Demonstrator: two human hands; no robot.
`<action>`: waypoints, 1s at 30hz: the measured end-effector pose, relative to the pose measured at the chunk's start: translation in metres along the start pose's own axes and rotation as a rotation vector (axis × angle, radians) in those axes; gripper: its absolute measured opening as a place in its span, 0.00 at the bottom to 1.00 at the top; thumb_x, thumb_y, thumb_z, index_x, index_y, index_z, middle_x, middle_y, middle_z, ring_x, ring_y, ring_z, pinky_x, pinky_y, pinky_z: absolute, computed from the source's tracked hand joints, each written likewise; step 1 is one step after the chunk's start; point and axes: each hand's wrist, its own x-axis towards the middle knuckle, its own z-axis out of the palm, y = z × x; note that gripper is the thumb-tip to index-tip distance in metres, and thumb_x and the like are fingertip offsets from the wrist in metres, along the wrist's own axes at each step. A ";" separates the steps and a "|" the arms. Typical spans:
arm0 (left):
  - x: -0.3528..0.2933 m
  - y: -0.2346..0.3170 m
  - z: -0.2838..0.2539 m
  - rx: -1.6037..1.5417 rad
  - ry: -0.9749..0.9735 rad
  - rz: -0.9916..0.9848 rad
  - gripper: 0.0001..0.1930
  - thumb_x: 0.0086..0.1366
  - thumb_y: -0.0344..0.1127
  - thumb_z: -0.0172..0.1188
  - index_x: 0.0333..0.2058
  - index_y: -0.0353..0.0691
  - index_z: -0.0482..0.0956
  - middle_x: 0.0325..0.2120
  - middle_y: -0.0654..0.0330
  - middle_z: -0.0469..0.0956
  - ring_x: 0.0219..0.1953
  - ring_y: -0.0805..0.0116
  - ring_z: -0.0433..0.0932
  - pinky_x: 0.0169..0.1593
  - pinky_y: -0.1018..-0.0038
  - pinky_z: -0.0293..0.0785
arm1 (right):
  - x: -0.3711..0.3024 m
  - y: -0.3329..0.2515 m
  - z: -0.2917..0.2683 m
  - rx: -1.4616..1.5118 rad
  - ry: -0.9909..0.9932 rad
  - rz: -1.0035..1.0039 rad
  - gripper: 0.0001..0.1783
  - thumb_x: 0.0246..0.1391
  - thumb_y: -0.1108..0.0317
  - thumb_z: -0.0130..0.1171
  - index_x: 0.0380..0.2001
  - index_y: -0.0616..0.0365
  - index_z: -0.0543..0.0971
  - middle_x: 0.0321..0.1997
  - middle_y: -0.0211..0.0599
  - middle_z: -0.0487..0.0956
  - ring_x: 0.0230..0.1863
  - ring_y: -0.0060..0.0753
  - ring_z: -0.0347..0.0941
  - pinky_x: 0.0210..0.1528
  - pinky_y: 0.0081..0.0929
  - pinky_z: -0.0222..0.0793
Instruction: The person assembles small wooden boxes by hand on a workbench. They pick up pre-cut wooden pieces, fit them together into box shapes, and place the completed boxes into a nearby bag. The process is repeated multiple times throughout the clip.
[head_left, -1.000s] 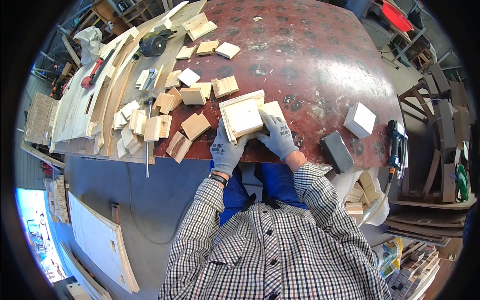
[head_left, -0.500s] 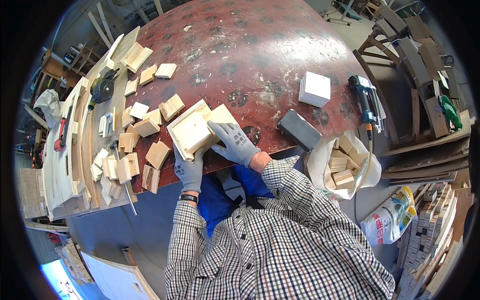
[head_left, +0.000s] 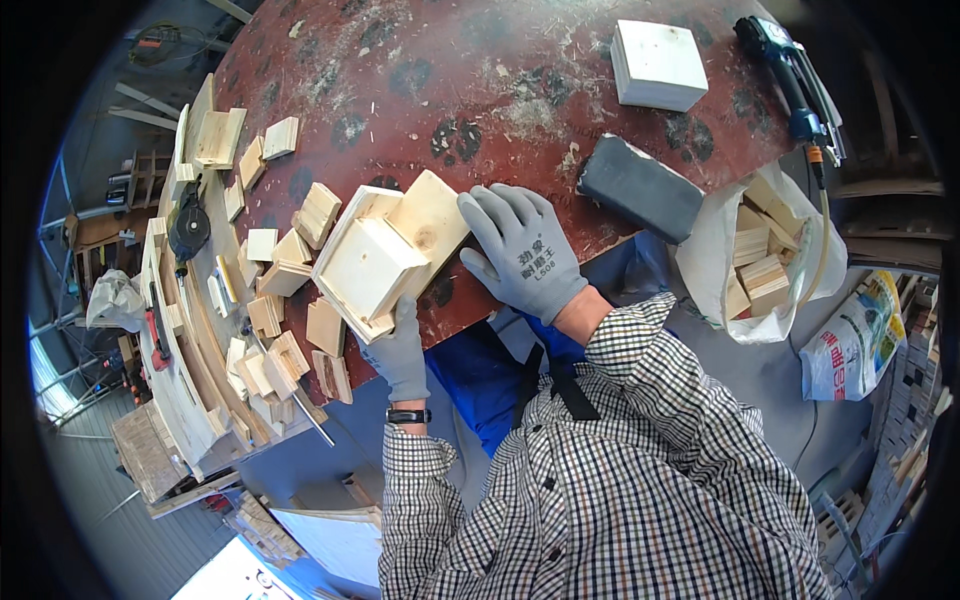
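Note:
A pale wooden assembly (head_left: 378, 258), made of a square boxy part on a board with a block standing at its right, sits near the table's front edge. My left hand (head_left: 398, 352), in a grey glove, grips its lower corner; the fingers beneath are partly hidden. Beside the assembly's right end is my gloved right hand (head_left: 525, 243). Its fingers are stretched out, palm down, with the tips at the block's edge; whether they touch it I cannot tell. Several small wooden blocks (head_left: 290, 262) lie to the left of the assembly.
On the worn red table (head_left: 520, 110) are a dark grey block (head_left: 641, 188), a stack of white square pieces (head_left: 657, 65) and an air nailer (head_left: 788, 80) with a hose. A white sack (head_left: 712, 290) of wood offcuts hangs by the right edge. Long boards (head_left: 180, 330) and tools lie left.
My right hand has slid off the block's top to the right, its fingers straightening. My left hand still holds the assembly. The view has shifted and come closer to the table.

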 end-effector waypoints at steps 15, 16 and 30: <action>-0.015 -0.036 -0.007 0.006 0.071 -0.075 0.28 0.72 0.33 0.67 0.64 0.27 0.67 0.55 0.50 0.77 0.49 0.66 0.80 0.51 0.71 0.81 | 0.010 0.000 0.004 0.082 -0.162 0.068 0.29 0.63 0.51 0.60 0.62 0.56 0.77 0.68 0.44 0.73 0.71 0.47 0.66 0.76 0.53 0.58; -0.015 -0.036 -0.005 -0.031 0.103 -0.056 0.28 0.73 0.37 0.67 0.63 0.27 0.69 0.54 0.50 0.78 0.48 0.65 0.81 0.50 0.70 0.82 | 0.015 -0.002 0.003 0.156 -0.109 0.084 0.26 0.58 0.57 0.62 0.56 0.59 0.80 0.67 0.44 0.74 0.69 0.46 0.69 0.73 0.53 0.62; -0.015 -0.024 -0.012 0.122 0.138 -0.054 0.22 0.74 0.52 0.65 0.48 0.35 0.78 0.40 0.60 0.81 0.38 0.71 0.81 0.44 0.72 0.79 | 0.031 0.001 0.038 0.398 -0.243 -0.108 0.24 0.59 0.57 0.58 0.53 0.61 0.84 0.60 0.43 0.78 0.70 0.42 0.68 0.81 0.44 0.52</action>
